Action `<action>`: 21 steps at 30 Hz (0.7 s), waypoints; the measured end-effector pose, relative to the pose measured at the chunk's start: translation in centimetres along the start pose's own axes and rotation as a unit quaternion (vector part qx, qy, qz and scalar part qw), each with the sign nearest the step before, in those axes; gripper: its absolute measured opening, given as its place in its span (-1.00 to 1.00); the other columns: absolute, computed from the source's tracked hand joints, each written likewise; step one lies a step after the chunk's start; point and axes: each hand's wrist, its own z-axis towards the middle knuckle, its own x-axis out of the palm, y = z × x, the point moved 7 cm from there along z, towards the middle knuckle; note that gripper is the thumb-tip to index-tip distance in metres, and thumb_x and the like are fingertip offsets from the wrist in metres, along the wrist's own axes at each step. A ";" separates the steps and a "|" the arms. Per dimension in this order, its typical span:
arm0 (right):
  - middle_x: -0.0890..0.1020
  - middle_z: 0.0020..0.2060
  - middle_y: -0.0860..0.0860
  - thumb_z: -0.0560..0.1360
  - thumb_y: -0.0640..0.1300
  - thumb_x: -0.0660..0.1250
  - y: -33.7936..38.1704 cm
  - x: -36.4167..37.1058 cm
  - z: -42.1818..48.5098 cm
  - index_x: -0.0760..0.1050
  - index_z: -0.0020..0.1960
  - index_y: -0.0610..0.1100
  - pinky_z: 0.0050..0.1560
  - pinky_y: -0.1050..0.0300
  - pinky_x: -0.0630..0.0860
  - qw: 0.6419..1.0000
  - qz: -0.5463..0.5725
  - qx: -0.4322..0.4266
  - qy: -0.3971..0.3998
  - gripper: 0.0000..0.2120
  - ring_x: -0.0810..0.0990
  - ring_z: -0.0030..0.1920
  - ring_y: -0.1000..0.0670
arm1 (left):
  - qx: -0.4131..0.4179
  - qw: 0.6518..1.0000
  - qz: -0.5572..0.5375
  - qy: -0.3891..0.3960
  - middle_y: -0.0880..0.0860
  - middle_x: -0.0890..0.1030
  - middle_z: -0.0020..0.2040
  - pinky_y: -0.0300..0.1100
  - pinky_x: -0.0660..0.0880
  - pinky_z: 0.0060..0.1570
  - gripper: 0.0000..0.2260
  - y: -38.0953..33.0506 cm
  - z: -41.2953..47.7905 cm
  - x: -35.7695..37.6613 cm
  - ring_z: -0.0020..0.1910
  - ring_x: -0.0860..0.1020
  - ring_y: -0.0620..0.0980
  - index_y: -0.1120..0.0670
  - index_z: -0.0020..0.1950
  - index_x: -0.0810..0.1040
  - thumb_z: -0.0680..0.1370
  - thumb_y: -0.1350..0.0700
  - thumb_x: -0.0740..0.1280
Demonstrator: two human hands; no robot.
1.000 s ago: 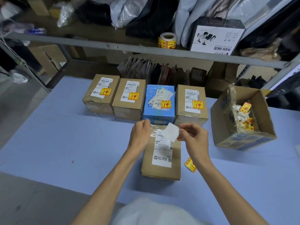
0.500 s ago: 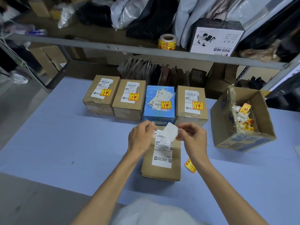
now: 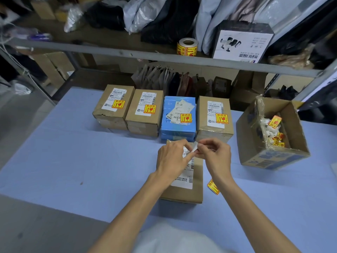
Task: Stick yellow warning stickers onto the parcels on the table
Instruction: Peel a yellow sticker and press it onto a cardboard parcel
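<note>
Nearest the person, the near parcel (image 3: 198, 181) is lying flat on the blue bench (image 3: 73, 161), its long axis running straight away from the body; its shipping label (image 3: 184, 179) is facing up with the print reading toward the wearer; that placing is likely putting the top face squarely under the hands for sticking; no yellow sticker is showing on it, though the hands are hiding its far end. Just beside its right edge, apart from it, a loose yellow sticker (image 3: 213, 186) is lying face up on the bench, on a slant, its long axis running from far-left to near-right; it is probably waiting within easy reach. Above the parcel's far half the left hand (image 3: 172, 159) and right hand (image 3: 216, 156) are meeting, each pinching a small white slip (image 3: 194, 149) between thumb and fingertips; the slip is showing only white, so I cannot tell whether it is backing paper or a sticker seen from behind; the two-handed pinch is looking like a peeling grip. Beyond, a row of four parcels (image 3: 178, 126) is standing side by side, long axes also pointing away, each carrying a yellow sticker low on its label, upright to the viewer. Further right an open carton (image 3: 264, 159) is holding white and yellow scraps, seemingly serving as a waste bin. Farthest, a roll of stickers (image 3: 187, 47) is sitting on the shelf (image 3: 116, 52).
</note>
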 end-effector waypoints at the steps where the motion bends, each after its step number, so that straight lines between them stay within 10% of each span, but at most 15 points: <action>1: 0.67 -0.26 -0.10 0.47 -0.33 0.37 -0.1 0.1 0.0 0.62 -0.09 -0.22 -0.23 0.15 0.66 1.000 0.006 0.000 0.013 -0.93 0.70 -0.28 -0.02 | -0.005 1.000 -0.005 0.002 -0.07 0.64 0.06 -0.25 0.34 -0.11 -0.77 0.1 0.0 -0.1 0.06 0.56 -0.08 -0.10 0.07 0.57 0.52 -0.18 0.32; 8: 0.71 -0.21 -0.12 0.54 -0.22 0.32 -0.6 0.2 -0.3 0.66 -0.03 -0.22 -0.16 0.13 0.64 0.995 0.089 0.019 0.036 -0.86 0.69 -0.20 -0.04 | -0.101 0.978 -0.184 0.004 0.01 0.58 -0.22 -0.08 0.57 -0.06 -0.92 2.1 -0.1 -0.3 -0.12 0.60 0.03 -0.04 -0.10 0.64 0.49 -0.01 0.41; 14: 0.68 -0.16 -0.06 0.50 -0.19 0.39 -1.3 0.3 0.2 0.59 0.05 -0.14 -0.19 0.12 0.64 0.997 0.032 0.052 0.049 -0.87 0.68 -0.19 0.00 | -0.173 0.889 -0.423 0.042 0.05 0.70 -0.15 -0.17 0.55 0.01 -0.93 3.0 0.2 0.7 -0.09 0.66 -0.04 0.09 -0.10 0.66 0.49 0.10 0.43; 21: 0.69 -0.28 -0.08 0.44 -0.29 0.45 -0.8 -0.5 0.2 0.61 -0.13 -0.17 -0.31 0.28 0.58 0.997 0.065 0.037 0.011 -0.94 0.64 -0.33 0.05 | -0.187 0.876 -0.438 0.074 0.01 0.71 -0.08 -0.25 0.53 -0.02 -0.86 4.0 -0.2 1.5 -0.02 0.65 -0.06 0.08 0.02 0.69 0.50 0.10 0.42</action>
